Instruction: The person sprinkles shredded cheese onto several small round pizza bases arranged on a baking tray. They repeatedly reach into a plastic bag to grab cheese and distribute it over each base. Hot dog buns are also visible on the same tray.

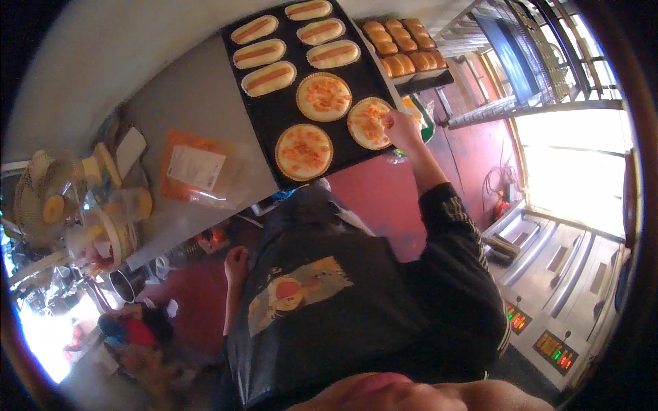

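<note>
A grey worktable [199,103] is carrying everything, and a black baking tray [274,109] is sitting along its right edge, close to the person, probably so the dough stays within easy reach. On the tray, six long sausage buns [269,77] are filling the far end in two rows, while three round topped breads are lying at the near end. The right hand [401,127] is reaching to the tray's near right corner, fingertips pinched together on the topping of the round bread [369,123] there, seemingly spreading or adding to it. Beyond the tray's far right corner, a second tray of browned rolls [404,44] is resting. An orange plastic packet [199,168] is lying flat at the table's left part. The left hand [236,264] is hanging below the table's near edge, loosely curled, holding nothing.
</note>
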`<state>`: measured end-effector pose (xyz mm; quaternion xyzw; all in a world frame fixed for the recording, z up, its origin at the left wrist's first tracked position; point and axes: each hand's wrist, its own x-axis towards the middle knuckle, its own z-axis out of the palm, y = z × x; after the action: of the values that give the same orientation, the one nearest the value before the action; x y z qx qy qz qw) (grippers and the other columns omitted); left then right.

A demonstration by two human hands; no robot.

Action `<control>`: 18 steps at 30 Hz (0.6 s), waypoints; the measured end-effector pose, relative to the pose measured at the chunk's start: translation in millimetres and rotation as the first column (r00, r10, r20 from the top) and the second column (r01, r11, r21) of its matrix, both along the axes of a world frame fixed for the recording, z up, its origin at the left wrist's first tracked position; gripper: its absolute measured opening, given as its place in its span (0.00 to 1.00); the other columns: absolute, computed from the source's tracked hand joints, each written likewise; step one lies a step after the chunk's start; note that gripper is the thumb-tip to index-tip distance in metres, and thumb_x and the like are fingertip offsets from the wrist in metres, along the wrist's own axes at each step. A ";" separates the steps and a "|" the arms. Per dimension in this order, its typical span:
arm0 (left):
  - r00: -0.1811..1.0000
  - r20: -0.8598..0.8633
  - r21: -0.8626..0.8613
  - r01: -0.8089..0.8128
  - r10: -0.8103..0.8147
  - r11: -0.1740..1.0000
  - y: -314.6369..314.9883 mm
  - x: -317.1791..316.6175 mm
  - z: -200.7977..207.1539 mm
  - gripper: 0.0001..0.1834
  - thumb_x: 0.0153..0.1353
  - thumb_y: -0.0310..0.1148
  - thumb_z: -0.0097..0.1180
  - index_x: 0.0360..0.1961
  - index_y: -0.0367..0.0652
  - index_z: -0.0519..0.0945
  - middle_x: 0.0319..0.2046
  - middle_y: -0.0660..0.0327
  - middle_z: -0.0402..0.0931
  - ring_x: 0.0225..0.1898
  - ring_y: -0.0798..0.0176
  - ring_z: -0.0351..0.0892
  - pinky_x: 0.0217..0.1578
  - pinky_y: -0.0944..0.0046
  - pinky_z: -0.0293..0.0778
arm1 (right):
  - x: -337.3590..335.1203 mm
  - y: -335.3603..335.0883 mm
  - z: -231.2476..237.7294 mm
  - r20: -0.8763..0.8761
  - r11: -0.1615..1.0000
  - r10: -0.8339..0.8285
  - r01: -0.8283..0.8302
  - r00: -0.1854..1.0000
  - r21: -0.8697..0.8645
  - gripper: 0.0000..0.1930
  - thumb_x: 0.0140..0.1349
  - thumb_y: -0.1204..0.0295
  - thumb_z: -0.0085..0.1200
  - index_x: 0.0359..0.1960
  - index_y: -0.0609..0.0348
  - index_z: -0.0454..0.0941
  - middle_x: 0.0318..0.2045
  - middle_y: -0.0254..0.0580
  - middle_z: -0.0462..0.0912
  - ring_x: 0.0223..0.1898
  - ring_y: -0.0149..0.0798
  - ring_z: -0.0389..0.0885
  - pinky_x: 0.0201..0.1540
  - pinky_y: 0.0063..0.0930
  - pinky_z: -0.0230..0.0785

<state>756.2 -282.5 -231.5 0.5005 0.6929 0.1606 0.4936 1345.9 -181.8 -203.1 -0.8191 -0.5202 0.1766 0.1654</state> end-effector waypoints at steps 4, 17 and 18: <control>1.000 -0.001 -0.061 -0.012 0.012 0.998 -2.2 -0.3 1.5 0.13 0.63 0.35 0.58 0.43 0.38 0.80 0.32 0.60 0.81 0.33 0.69 0.79 0.37 0.68 0.75 | 6.4 1.7 5.6 -0.118 1.000 0.014 -0.013 0.993 0.009 0.07 0.51 0.71 0.60 0.31 0.59 0.80 0.25 0.43 0.82 0.30 0.40 0.83 0.35 0.33 0.73; 0.998 0.016 -0.069 -0.055 0.056 0.996 -7.9 0.7 12.1 0.11 0.64 0.35 0.57 0.42 0.38 0.79 0.30 0.63 0.80 0.30 0.70 0.77 0.34 0.68 0.74 | 13.2 -0.6 -5.9 -0.259 0.998 0.048 -0.033 0.965 0.062 0.07 0.54 0.71 0.60 0.29 0.63 0.79 0.22 0.40 0.79 0.26 0.32 0.78 0.31 0.28 0.70; 0.998 -0.057 -0.027 -0.002 0.001 1.000 -8.9 0.0 10.3 0.11 0.64 0.35 0.57 0.42 0.38 0.79 0.30 0.62 0.80 0.31 0.70 0.78 0.34 0.68 0.74 | 11.8 -2.4 -8.2 -0.226 0.999 0.041 -0.033 0.973 0.039 0.07 0.54 0.71 0.60 0.29 0.63 0.79 0.22 0.40 0.79 0.26 0.33 0.78 0.32 0.28 0.70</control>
<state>756.2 -291.4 -221.3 0.4974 0.7093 0.1371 0.4803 1357.7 -184.2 -211.2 -0.7808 -0.5160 0.2628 0.2346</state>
